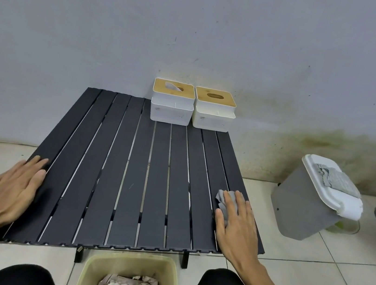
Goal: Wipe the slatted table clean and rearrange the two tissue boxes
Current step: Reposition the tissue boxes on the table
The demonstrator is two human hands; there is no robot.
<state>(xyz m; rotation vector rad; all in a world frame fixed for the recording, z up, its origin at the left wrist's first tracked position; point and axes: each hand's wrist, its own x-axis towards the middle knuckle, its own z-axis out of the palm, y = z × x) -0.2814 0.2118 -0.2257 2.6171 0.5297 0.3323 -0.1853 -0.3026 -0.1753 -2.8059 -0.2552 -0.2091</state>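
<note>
Head view, one moment, contents as listed.

Table (pixel 132 182): low, dark grey to black, made of long slats running near to far with thin pale gaps between them; short black legs showed under the near edge. It stood on pale floor tiles (pixel 307 282) against a grey wall (pixel 198 34) that was stained yellow-green low on the right.

Left tissue box (pixel 170 113): white body, light wooden lid with a slot, a bit of tissue poking out of it. It stood at the far edge of the table, right of the middle.

Right tissue box (pixel 212 120): cream body, wooden lid with a dark oval opening. It stood just beside the first box on its right, near the far right corner; whether the two touched could not be told.

Left hand (pixel 14 189): laid flat on the near left edge of the table, fingers straight and close together, holding nothing.

Right hand (pixel 235 225): flat on the near right part of the table, fingers straight and slightly spread, pressing down on a cloth.

Cloth (pixel 222 200): small, grey, crumpled, lying under the palm and fingers, bunched out on the thumb side.

Bin (pixel 304 208): grey with a white lid, tilted, on the floor right of the table; a folded grey rag (pixel 337 180) lay on the lid.

Basket (pixel 87 271): yellow-green, on the floor at the near edge between the person's knees, with crumpled pale scraps inside.
</note>
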